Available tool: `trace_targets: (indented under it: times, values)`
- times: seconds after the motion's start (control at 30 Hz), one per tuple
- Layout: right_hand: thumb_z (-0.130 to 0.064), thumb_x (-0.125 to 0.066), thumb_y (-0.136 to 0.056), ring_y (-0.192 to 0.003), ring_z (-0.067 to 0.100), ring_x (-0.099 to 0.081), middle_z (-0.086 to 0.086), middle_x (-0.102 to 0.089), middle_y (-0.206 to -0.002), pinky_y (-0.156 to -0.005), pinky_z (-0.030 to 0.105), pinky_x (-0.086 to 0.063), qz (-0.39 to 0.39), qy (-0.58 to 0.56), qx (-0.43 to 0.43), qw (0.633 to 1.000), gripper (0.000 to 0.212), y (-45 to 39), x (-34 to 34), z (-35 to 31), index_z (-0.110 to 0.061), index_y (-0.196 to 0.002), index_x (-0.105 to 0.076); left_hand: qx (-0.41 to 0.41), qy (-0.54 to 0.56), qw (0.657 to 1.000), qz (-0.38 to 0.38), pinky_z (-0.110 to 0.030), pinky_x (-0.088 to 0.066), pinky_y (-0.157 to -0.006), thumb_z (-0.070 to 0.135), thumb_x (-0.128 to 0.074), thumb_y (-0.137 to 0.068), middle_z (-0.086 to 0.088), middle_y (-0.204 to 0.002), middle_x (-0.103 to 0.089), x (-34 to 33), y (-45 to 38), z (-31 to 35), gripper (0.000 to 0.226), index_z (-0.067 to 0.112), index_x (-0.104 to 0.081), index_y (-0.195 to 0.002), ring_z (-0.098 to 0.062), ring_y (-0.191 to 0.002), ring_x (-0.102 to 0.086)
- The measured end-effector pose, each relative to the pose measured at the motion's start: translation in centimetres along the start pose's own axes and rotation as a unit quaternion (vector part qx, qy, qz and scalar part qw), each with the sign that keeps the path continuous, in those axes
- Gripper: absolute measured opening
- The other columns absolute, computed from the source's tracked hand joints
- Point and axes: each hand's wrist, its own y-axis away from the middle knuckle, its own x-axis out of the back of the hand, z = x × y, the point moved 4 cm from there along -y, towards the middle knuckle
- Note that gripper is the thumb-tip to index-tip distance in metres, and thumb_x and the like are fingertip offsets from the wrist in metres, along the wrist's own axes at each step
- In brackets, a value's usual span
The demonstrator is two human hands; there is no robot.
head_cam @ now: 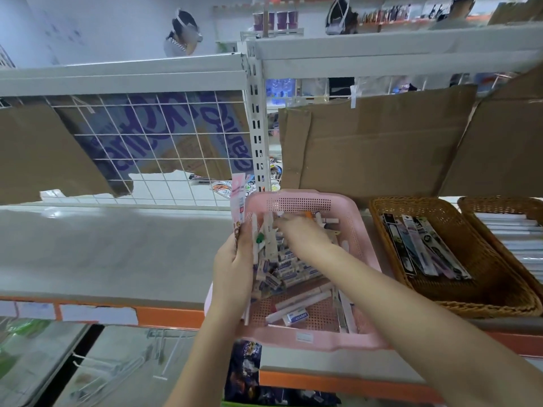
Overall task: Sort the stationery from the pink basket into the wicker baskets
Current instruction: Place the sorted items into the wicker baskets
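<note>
Our left hand point(232, 259) grips a pink packet point(237, 201) upright; right hand point(299, 233) digs among pens, grip unclear. Pink basket point(296, 339) still full; wicker basket point(482, 292) at 3 o'clock. Risk: packet slips, loosely held.

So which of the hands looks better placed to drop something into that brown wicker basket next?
Probably the left hand: it already grips a pink packet ready to sort, though the wicker basket sits on the right. The right hand is nearer but is among items in the pink basket.
</note>
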Motion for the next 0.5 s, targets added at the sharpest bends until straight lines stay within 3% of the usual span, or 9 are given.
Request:
trace_targets:
  times: [0.1,0.17,0.23,0.3,0.37,0.4,0.43,0.5]
  values:
    - [0.017,-0.050,-0.080,-0.122,0.031,-0.044,0.012,-0.044,-0.136,-0.088,0.041,-0.048,-0.020,0.061,0.086,0.994,0.060,-0.9,-1.1,-1.1,-0.009,-0.134,-0.047,0.005,0.011,1.000,-0.001,-0.006,-0.030,-0.041,0.068,-0.033,-0.084,0.017,-0.044,-0.045,-0.2,0.0,0.3,0.044,0.042,-0.061,-0.061,0.003,-0.041,-0.043]
    - [0.014,-0.052,-0.082,-0.121,0.029,-0.043,0.009,-0.047,-0.131,-0.089,0.041,-0.046,-0.034,0.078,0.117,0.989,0.054,-0.8,-2.0,-1.6,-0.010,-0.129,-0.053,-0.003,0.010,1.000,0.007,-0.006,-0.031,-0.043,0.068,-0.033,-0.084,0.018,-0.047,-0.050,-0.1,-0.1,0.2,0.049,0.032,-0.066,-0.074,0.005,-0.045,-0.046]
    - [0.010,-0.052,-0.084,-0.118,0.027,-0.045,0.007,-0.050,-0.128,-0.089,0.038,-0.045,-0.020,0.066,0.135,0.988,0.048,-0.6,-2.2,-1.6,-0.011,-0.127,-0.056,-0.010,0.006,1.000,0.011,-0.010,-0.029,-0.040,0.064,-0.033,-0.086,0.015,-0.048,-0.055,0.0,-0.2,0.2,0.043,0.029,-0.058,-0.082,0.001,-0.045,-0.051]
    - [0.005,-0.052,-0.088,-0.116,0.025,-0.047,0.007,-0.054,-0.126,-0.090,0.034,-0.044,0.009,0.017,0.137,0.990,0.041,-0.5,-1.2,-1.6,-0.013,-0.124,-0.060,-0.011,-0.001,1.000,0.010,-0.018,-0.028,-0.040,0.062,-0.032,-0.089,0.007,-0.067,-0.062,0.0,-0.2,-0.1,0.037,0.030,-0.049,-0.086,-0.011,-0.060,-0.058]
    - [-0.002,-0.054,-0.091,-0.109,0.023,-0.053,0.005,-0.061,-0.117,-0.087,0.032,-0.044,0.057,-0.066,0.127,0.988,0.029,-0.2,0.6,-1.5,-0.013,-0.115,-0.066,-0.016,-0.012,1.000,0.013,-0.013,-0.031,-0.042,0.062,-0.032,-0.090,0.001,-0.071,-0.052,0.0,-0.3,-0.2,0.036,0.031,-0.048,-0.084,-0.015,-0.055,-0.046]
    - [-0.008,-0.056,-0.092,-0.105,0.022,-0.055,0.005,-0.064,-0.111,-0.085,0.032,-0.044,0.080,-0.100,0.117,0.985,0.022,0.1,1.6,-1.3,-0.011,-0.110,-0.068,-0.019,-0.016,1.000,0.016,-0.011,-0.031,-0.043,0.063,-0.031,-0.089,0.000,-0.063,-0.047,0.0,-0.2,-0.1,0.039,0.031,-0.051,-0.080,-0.008,-0.048,-0.044]
    - [-0.014,-0.056,-0.093,-0.101,0.022,-0.057,0.005,-0.065,-0.105,-0.082,0.033,-0.045,0.102,-0.121,0.106,0.982,0.019,0.4,2.5,-1.2,-0.009,-0.107,-0.069,-0.023,-0.019,0.999,0.019,-0.009,-0.030,-0.043,0.063,-0.031,-0.089,0.006,-0.051,-0.043,0.0,-0.2,0.0,0.042,0.032,-0.055,-0.075,-0.001,-0.046,-0.041]
    - [-0.022,-0.057,-0.094,-0.091,0.023,-0.059,0.005,-0.064,-0.094,-0.073,0.033,-0.045,0.143,-0.143,0.084,0.976,0.020,1.4,4.3,-1.1,-0.006,-0.099,-0.068,-0.029,-0.024,0.999,0.020,-0.008,-0.030,-0.043,0.062,-0.031,-0.089,0.019,-0.047,-0.047,0.0,-0.2,0.3,0.043,0.040,-0.057,-0.063,0.003,-0.047,-0.043]
